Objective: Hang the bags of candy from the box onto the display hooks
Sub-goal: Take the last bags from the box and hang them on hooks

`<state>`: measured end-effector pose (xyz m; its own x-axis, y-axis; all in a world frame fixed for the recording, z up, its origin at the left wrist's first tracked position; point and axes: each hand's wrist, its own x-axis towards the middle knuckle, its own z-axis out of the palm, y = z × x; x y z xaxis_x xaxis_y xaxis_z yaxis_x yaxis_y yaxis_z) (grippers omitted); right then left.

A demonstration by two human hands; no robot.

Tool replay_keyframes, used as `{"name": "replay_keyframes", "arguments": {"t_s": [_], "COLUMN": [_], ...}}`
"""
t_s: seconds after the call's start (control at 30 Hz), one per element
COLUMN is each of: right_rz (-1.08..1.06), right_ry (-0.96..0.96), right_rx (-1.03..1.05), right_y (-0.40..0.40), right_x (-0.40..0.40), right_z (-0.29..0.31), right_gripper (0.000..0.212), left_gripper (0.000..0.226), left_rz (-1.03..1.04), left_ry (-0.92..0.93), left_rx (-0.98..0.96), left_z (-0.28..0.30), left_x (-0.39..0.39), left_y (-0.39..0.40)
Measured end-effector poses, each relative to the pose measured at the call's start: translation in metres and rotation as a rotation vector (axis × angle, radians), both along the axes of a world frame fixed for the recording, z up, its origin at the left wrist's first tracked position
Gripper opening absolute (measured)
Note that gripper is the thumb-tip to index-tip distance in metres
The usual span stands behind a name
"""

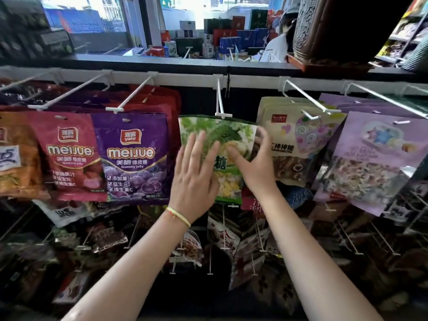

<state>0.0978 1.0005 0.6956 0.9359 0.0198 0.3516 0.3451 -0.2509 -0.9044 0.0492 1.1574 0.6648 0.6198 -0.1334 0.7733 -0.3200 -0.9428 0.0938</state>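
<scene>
A green candy bag [222, 133] with a leaf pattern hangs at the tip of a white display hook [219, 98] in the middle of the top rail. My left hand [195, 177] lies flat against the bag's front with straight fingers. My right hand [252, 163] grips the bag's right edge, thumb on the front and fingers curled behind it. The box is not in view.
Red [69, 156] and purple [136, 156] gummy bags hang on hooks to the left, beige [291, 140] and lilac [370, 163] bags to the right. Lower rows of hooks hold dark snack packs. A person in white [278, 47] stands beyond the rack.
</scene>
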Motion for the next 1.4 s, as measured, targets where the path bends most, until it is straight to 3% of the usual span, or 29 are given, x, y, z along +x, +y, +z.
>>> {"name": "replay_keyframes", "arguments": {"t_s": [0.13,0.23,0.47,0.73,0.9,1.0,1.1,1.23,1.33,1.4], "right_rz": [0.057,0.110,0.021,-0.010,-0.396,-0.599,-0.690,-0.507,-0.244,-0.122], "right_ry": [0.148,0.180,0.189,0.159,-0.158,-0.377,-0.467,-0.508,-0.313,-0.230], "right_rx": [0.049,0.005,0.039,-0.040,0.005,-0.066,-0.212,-0.492,-0.605,-0.639], "right_y": [-0.001,-0.002,0.000,0.007,-0.020,-0.060,-0.104,-0.133,-0.147,-0.156], "right_x": [0.000,0.004,-0.007,-0.021,-0.029,-0.012,0.016,0.044,0.068,0.086], "right_z": [-0.021,-0.028,-0.034,-0.041,-0.021,0.004,0.031,0.073,0.104,0.118], "right_gripper": [0.080,0.091,0.086,0.061,0.021,0.019,0.021,0.040,0.049,0.042], "left_gripper": [0.070,0.073,0.085,0.083,0.056,0.038,0.029,0.026,0.034,0.035], "left_rz": [0.088,0.065,-0.023,0.028,-0.099,-0.175,-0.263,-0.373,-0.339,-0.276], "left_ry": [0.182,0.227,0.268,0.262,0.026,-0.094,-0.103,-0.056,-0.010,0.019], "left_rx": [-0.015,-0.069,-0.388,-0.317,-0.166,-0.116,-0.044,-0.022,-0.044,-0.051], "left_z": [-0.033,-0.038,-0.043,-0.041,-0.025,0.005,0.036,0.061,0.074,0.081], "left_x": [-0.004,-0.003,-0.006,-0.012,-0.018,-0.017,-0.009,0.019,0.043,0.058], "left_y": [-0.009,-0.010,-0.005,-0.001,-0.016,-0.040,-0.066,-0.101,-0.123,-0.134]}}
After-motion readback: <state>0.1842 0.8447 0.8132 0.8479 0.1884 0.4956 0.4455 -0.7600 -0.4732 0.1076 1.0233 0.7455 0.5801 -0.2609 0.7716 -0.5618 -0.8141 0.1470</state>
